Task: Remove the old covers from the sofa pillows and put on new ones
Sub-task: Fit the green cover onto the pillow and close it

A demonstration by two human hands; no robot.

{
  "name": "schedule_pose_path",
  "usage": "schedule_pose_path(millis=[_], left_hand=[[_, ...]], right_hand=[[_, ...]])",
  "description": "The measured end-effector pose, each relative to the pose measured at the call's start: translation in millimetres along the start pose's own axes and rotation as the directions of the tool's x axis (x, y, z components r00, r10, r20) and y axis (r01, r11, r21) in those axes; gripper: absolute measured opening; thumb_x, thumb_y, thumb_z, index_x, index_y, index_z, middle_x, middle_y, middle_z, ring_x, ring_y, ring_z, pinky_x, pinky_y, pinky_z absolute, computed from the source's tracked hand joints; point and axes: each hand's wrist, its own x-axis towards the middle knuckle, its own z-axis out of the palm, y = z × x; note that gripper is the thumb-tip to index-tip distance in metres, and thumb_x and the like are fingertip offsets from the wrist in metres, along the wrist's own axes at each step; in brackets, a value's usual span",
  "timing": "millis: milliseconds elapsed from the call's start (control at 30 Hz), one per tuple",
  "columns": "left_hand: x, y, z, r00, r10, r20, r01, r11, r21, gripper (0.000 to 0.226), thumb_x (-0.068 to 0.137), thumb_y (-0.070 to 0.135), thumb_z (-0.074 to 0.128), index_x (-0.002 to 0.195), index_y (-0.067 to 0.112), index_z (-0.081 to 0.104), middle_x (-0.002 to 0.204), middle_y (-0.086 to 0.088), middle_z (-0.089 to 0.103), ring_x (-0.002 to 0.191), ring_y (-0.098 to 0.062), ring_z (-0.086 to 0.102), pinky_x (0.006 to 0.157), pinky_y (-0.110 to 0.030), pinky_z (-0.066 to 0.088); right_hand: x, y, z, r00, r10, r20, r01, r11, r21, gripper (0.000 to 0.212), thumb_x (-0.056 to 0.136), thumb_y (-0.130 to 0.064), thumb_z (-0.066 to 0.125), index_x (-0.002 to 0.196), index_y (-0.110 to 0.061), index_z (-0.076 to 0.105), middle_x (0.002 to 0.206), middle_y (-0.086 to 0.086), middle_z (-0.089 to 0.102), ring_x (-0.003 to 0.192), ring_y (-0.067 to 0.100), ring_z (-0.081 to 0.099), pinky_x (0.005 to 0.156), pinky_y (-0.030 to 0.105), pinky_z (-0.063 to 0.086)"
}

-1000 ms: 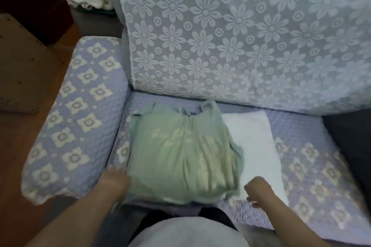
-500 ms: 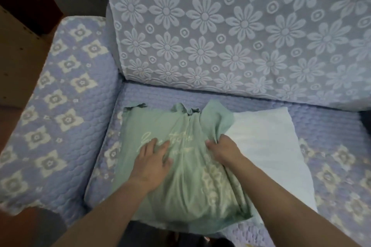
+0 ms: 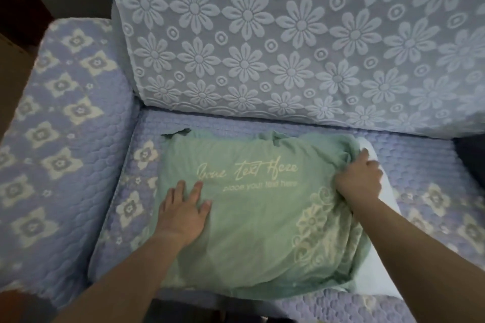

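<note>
Head view: your right hand [image 3: 358, 178] grips the green cover's [image 3: 249, 217] bunched right edge, white pillow [image 3: 378, 265] still exposed rightward, while your flat left hand [image 3: 183, 210] pins the cover's left side.

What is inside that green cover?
A white pillow pokes out of the green cover along its right edge, where the right hand grips the bunched fabric. The left hand presses flat on top. The rest of the pillow is covered.

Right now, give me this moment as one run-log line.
left hand: flat on green cover | right hand: grips cover's bunched right edge | white pillow: partly covered | on sofa seat
</note>
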Motion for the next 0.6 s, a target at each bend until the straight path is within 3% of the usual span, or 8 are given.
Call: schedule_pose_path(millis=[133,200,267,333,433,467,500,600], left_hand=[[11.9,8.8,-6.9,0.996,0.034,-0.085,-0.032,0.999,0.015,0.062,0.103,0.059,0.023,0.160,0.043,0.004,0.170,-0.006,-0.001,0.155,-0.032,0.003,0.126,-0.044,0.007],[18.8,16.5,-11.4,0.990,0.068,-0.124,-0.065,0.998,0.025,0.062,0.103,0.059,0.021,0.160,0.043,0.004,0.170,-0.006,-0.001,0.155,-0.031,0.002,0.126,-0.043,0.006],[26.0,27.6,-13.8,0.981,0.111,-0.157,-0.107,0.994,0.037,0.061,0.103,0.060,0.021,0.159,0.043,0.005,0.170,-0.005,0.000,0.155,-0.030,0.001,0.126,-0.043,0.005],[30.2,41.8,-12.5,0.976,0.132,-0.172,-0.129,0.991,0.031,0.060,0.103,0.060,0.021,0.159,0.044,0.006,0.170,-0.004,0.000,0.155,-0.029,0.001,0.126,-0.043,0.005],[26.9,55.8,-4.3,0.979,0.121,-0.164,-0.122,0.992,-0.002,0.059,0.103,0.058,0.019,0.159,0.044,0.006,0.170,-0.004,-0.001,0.156,-0.028,-0.001,0.127,-0.043,0.004],[24.6,58.4,-0.1,0.980,0.109,-0.168,-0.112,0.994,-0.009,0.058,0.103,0.058,0.018,0.159,0.044,0.007,0.170,-0.004,0.000,0.156,-0.028,-0.001,0.126,-0.044,0.004],[22.0,58.3,4.2,0.981,0.092,-0.173,-0.096,0.995,-0.014,0.058,0.103,0.059,0.018,0.159,0.044,0.007,0.170,-0.004,0.001,0.156,-0.028,0.000,0.126,-0.045,0.005],[12.6,55.5,17.3,0.988,-0.011,-0.156,0.008,1.000,-0.021,0.060,0.102,0.061,0.018,0.158,0.047,0.003,0.170,-0.001,0.001,0.155,-0.027,0.002,0.125,-0.048,0.008]], right_hand=[[25.6,-22.0,1.7,0.999,-0.008,0.051,0.004,0.997,0.081,0.087,0.089,-0.038,0.059,0.157,-0.012,0.012,0.152,0.020,0.033,0.139,0.040,0.031,0.109,0.050,0.032],[45.6,-27.4,-2.4,0.997,0.045,0.060,-0.051,0.993,0.104,0.085,0.086,-0.049,0.058,0.153,-0.008,0.026,0.149,0.019,0.042,0.137,0.039,0.038,0.110,0.048,0.035],[59.5,-37.2,-2.9,0.989,-0.003,0.148,-0.011,0.996,0.088,0.082,0.087,-0.061,0.053,0.147,-0.008,0.042,0.146,0.018,0.049,0.132,0.037,0.047,0.110,0.044,0.039],[61.4,-54.0,5.6,0.941,-0.170,0.292,0.179,0.984,-0.004,0.073,0.094,-0.061,0.051,0.143,-0.006,0.050,0.148,0.018,0.049,0.133,0.036,0.048,0.108,0.039,0.038],[51.1,-73.7,20.0,0.773,-0.429,0.468,0.536,0.836,-0.119,0.046,0.098,-0.047,0.051,0.127,-0.013,0.063,0.138,0.014,0.058,0.121,0.034,0.056,0.099,0.037,0.044],[53.8,-70.7,18.9,0.746,-0.481,0.460,0.595,0.792,-0.136,0.038,0.100,-0.039,0.051,0.122,-0.011,0.064,0.132,0.015,0.060,0.118,0.035,0.058,0.096,0.037,0.045],[62.5,-62.8,16.1,0.769,-0.514,0.380,0.597,0.791,-0.137,0.034,0.100,-0.033,0.052,0.119,-0.007,0.063,0.128,0.019,0.062,0.116,0.037,0.058,0.094,0.038,0.045],[100.1,-19.9,-5.1,0.956,-0.292,-0.034,0.291,0.956,-0.027,0.035,0.099,-0.030,0.051,0.121,-0.002,0.057,0.124,0.030,0.060,0.118,0.046,0.056,0.097,0.046,0.045]])
